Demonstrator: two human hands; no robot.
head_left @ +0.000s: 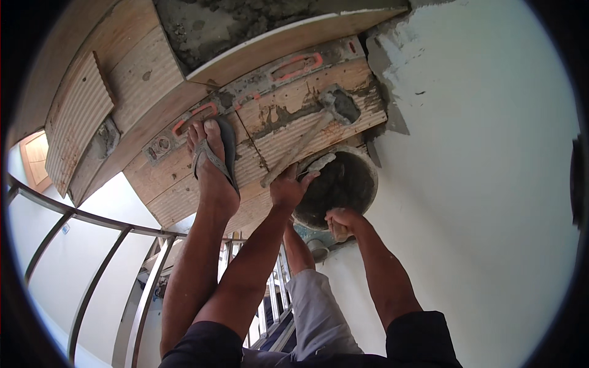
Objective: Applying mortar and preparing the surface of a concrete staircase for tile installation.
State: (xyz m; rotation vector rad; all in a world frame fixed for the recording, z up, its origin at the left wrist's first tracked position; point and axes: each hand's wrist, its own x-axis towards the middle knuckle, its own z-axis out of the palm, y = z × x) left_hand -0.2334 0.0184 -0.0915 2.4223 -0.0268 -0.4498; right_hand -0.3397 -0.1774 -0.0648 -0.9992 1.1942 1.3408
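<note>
A round bucket of wet grey mortar stands below the tiled step, against the wall. My left hand is at its left rim, thumb stretched along the edge and the other fingers partly hidden; it appears to grip the rim. Over the near side of the mortar, my right hand is closed around a tan, wooden-looking handle; the tool's other end cannot be seen. A pale crusted lump lies at the far left rim. Beside my left hand, a mallet with a mortar-caked head rests on the step.
A mortar-smeared level with orange grips lies along the step. My sandalled left foot stands there too. Wood-look tiles and rough mortar lie farther up. A metal railing runs at left; a white wall rises at right.
</note>
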